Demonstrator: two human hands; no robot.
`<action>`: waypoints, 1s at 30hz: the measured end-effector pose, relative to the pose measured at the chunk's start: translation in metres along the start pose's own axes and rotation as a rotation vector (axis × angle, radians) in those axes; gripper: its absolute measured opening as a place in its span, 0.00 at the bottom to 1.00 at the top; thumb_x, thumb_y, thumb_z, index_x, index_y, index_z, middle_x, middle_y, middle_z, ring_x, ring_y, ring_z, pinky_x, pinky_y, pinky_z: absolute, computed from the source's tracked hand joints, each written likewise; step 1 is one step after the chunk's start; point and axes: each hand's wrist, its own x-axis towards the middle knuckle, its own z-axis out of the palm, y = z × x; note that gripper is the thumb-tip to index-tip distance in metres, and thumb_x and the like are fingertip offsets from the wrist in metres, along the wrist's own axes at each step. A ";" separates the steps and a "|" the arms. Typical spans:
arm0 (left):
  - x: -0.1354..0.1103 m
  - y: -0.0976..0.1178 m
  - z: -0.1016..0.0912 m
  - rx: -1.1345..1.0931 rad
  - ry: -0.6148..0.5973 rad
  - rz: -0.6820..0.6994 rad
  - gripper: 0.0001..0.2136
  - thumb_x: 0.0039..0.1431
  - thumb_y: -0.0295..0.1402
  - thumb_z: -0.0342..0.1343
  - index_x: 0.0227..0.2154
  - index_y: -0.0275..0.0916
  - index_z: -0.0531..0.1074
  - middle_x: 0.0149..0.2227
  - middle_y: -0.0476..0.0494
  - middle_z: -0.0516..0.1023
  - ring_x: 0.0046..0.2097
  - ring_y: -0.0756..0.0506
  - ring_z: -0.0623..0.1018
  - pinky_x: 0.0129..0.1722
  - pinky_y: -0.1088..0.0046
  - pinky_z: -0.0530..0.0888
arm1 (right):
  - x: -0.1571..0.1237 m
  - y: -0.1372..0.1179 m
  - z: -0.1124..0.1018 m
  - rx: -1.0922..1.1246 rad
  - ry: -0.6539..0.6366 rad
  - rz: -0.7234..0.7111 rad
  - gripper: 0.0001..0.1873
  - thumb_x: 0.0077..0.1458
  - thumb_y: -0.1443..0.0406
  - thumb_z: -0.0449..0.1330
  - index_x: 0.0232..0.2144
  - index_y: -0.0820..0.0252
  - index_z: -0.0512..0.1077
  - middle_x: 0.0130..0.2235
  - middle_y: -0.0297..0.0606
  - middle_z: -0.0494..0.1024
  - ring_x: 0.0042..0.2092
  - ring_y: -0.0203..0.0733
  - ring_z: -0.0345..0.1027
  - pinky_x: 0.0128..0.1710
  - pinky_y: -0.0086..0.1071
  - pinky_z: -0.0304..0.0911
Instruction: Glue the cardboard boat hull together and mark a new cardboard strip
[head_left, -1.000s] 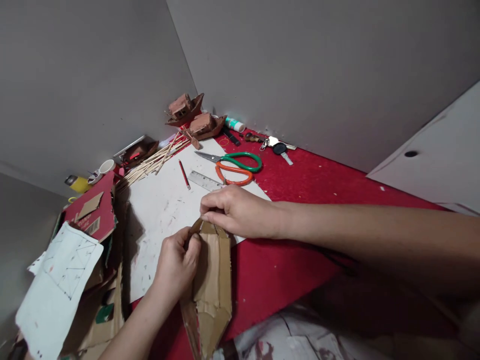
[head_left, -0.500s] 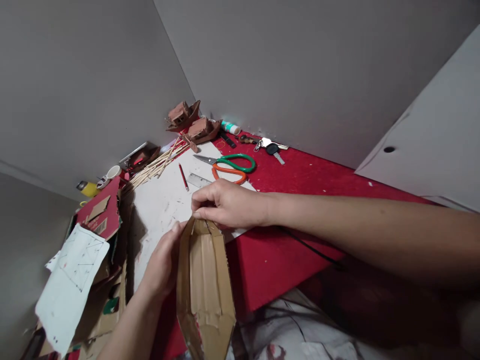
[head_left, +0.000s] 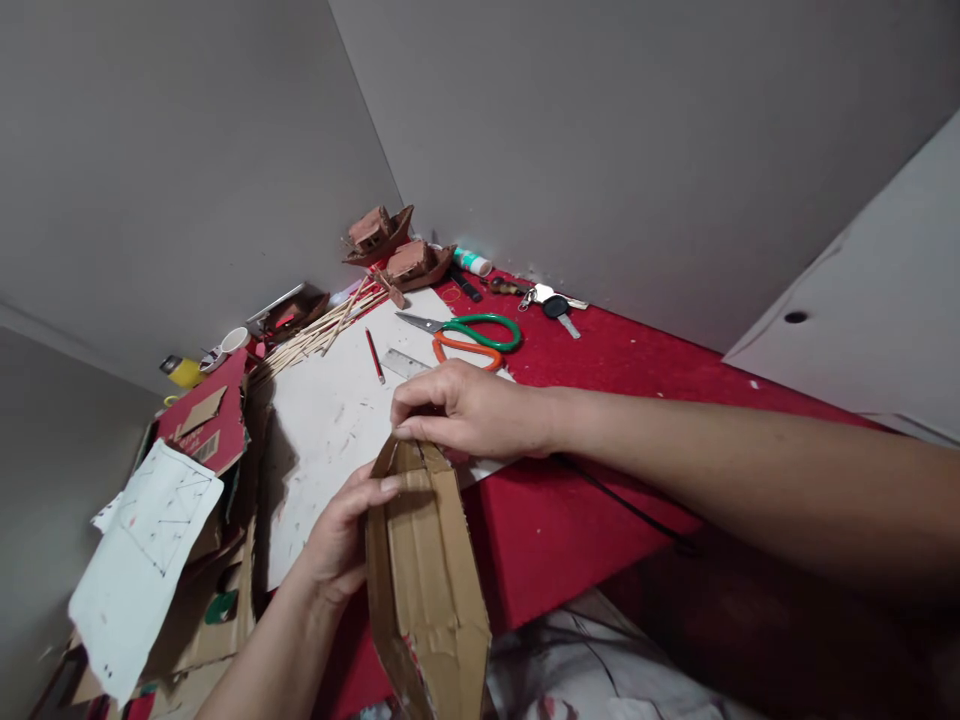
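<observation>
I hold a brown cardboard boat hull (head_left: 429, 570) over the near edge of the red table (head_left: 615, 400). It is long, open on top and pointed at both ends. My left hand (head_left: 341, 535) grips its left wall, thumb across the inside. My right hand (head_left: 469, 410) pinches the far pointed tip with closed fingers. The hull's near end runs out of view at the bottom.
A white sheet (head_left: 330, 420) lies under my hands with a red pencil (head_left: 375, 355), a metal ruler (head_left: 405, 362) and green-and-orange scissors (head_left: 469, 335). Behind are wooden sticks (head_left: 315, 335), two brown model boats (head_left: 397, 250), a glue stick (head_left: 472, 262) and keys (head_left: 551, 300). Cardboard scraps (head_left: 187, 560) pile up at left.
The hull has turned so its open inside faces up and has swung slightly right. My left hand shifted from the hull's top end to its left wall. My right hand stays on the tip.
</observation>
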 end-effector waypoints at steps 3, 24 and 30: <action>0.001 0.000 -0.001 -0.018 0.012 0.000 0.15 0.42 0.37 0.67 0.34 0.36 0.78 0.31 0.43 0.83 0.34 0.40 0.81 0.38 0.66 0.74 | 0.000 0.002 0.001 -0.013 -0.012 -0.036 0.08 0.57 0.70 0.55 0.26 0.62 0.69 0.26 0.32 0.71 0.30 0.34 0.63 0.32 0.27 0.56; -0.002 -0.006 -0.004 0.392 0.258 0.258 0.10 0.48 0.37 0.66 0.30 0.38 0.76 0.28 0.48 0.79 0.30 0.48 0.75 0.31 0.77 0.70 | 0.001 0.000 0.009 0.002 0.020 0.116 0.07 0.54 0.74 0.57 0.25 0.62 0.69 0.25 0.30 0.71 0.29 0.32 0.62 0.31 0.26 0.55; 0.006 -0.017 -0.008 0.329 0.218 0.276 0.09 0.51 0.36 0.65 0.34 0.38 0.76 0.28 0.50 0.77 0.29 0.50 0.74 0.32 0.76 0.71 | 0.000 -0.005 0.007 0.033 0.066 0.213 0.14 0.54 0.66 0.62 0.42 0.62 0.66 0.25 0.28 0.70 0.28 0.34 0.63 0.31 0.27 0.56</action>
